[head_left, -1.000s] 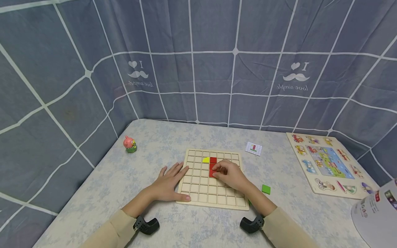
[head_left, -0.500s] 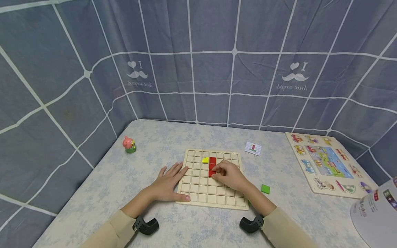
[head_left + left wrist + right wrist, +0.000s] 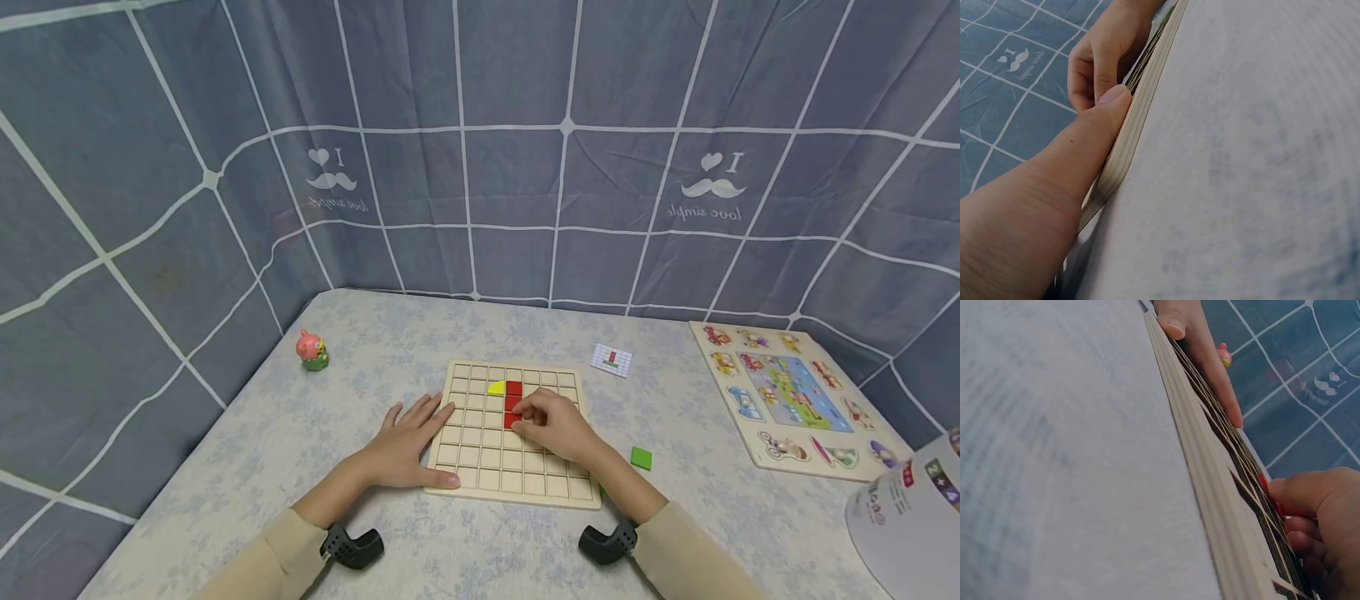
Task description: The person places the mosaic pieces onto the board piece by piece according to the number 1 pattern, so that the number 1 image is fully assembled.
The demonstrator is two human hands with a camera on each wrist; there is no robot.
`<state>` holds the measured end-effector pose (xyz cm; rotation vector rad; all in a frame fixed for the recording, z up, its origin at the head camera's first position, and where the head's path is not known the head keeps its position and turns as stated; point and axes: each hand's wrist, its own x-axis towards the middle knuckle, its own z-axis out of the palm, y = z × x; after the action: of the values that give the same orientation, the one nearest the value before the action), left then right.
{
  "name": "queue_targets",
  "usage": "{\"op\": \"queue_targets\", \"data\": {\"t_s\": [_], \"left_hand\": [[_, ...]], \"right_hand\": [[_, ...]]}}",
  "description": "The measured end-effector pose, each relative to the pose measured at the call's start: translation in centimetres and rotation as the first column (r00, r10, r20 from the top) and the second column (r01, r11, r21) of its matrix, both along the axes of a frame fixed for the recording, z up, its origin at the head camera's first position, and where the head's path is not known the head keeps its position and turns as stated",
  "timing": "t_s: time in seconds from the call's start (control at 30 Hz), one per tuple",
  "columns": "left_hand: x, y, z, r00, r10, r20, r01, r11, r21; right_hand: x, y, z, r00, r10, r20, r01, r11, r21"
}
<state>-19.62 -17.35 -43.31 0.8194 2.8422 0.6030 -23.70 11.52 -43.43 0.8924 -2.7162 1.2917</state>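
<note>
Fingers (image 3: 532,401) of the right hand (image 3: 558,427), curled nearly together, are being pinched on a red square tile (image 3: 509,420) on a square pale-wood grid board (image 3: 491,457). The board, borne by the blue-mottled surface (image 3: 390,333) well short of its far edge, is being touched by the left hand's (image 3: 407,450) spread, empty fingers.

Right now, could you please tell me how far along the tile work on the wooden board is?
Two red tiles and the yellow piece already lie in the wooden board. The right hand has curled fingers on the lowest red tile, whose seating is partly hidden; the left hand rests on the board's left edge. The green tile probably remains: it lies off the board, and the patterned card seems to show green.
</note>
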Motion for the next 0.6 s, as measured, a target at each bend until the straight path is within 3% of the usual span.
{"op": "queue_targets", "data": {"t_s": [0.27,0.6], "left_hand": [[-0.02,0.03,0.0,1.0,-0.004,-0.001,0.004,1.0,0.001],[0.0,-0.03,0.01,1.0,0.0,0.002,0.0,1.0,0.007]], "right_hand": [[0.05,0.1,0.27,1.0,0.006,0.019,-0.006,1.0,0.001],[0.33,0.86,0.73,0.991,0.053,0.121,-0.049,0.998,-0.037]]}}
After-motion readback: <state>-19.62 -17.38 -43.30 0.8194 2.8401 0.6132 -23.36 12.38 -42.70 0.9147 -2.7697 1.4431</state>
